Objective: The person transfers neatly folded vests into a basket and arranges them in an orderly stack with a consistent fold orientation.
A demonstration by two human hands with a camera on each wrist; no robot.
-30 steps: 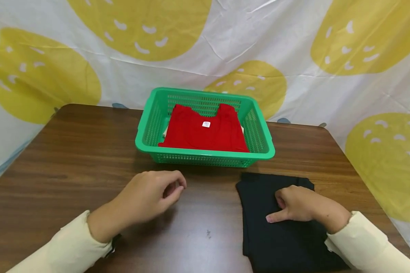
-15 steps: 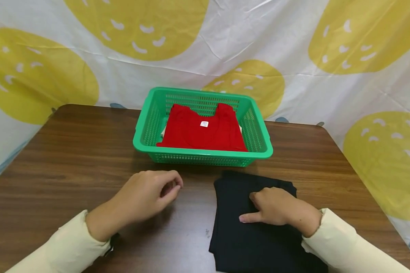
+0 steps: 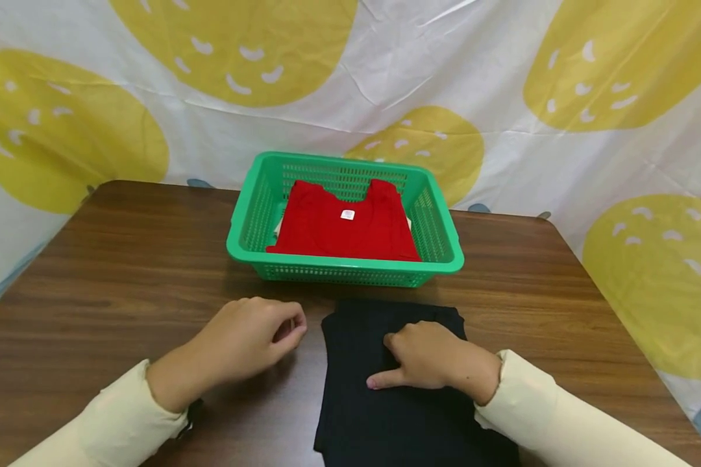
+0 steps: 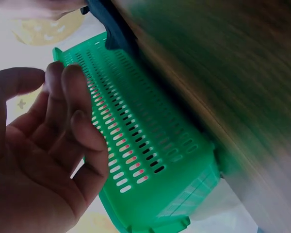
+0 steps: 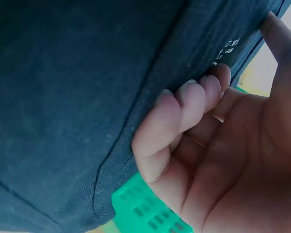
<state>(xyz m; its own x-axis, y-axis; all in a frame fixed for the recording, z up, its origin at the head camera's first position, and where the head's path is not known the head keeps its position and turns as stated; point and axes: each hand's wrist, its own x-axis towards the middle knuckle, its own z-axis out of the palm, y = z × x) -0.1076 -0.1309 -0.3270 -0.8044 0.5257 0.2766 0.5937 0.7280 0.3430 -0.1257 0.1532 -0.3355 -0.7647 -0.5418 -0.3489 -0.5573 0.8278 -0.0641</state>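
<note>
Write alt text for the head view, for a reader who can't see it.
A person's right hand rests on black cloth on a brown table, with the loosely curled left hand beside the cloth, holding nothing. Behind them, a green basket holds a red garment.

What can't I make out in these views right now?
Black garment: near edge cut off by the head view's bottom edge.
White print on it: too small and blurred to read, right wrist view.
White tag on the red garment: too small to read, head view.
Pale cloth: mostly hidden by the red garment, head view.
Red garment's near edge: hidden behind the green basket rim, head view.
</note>
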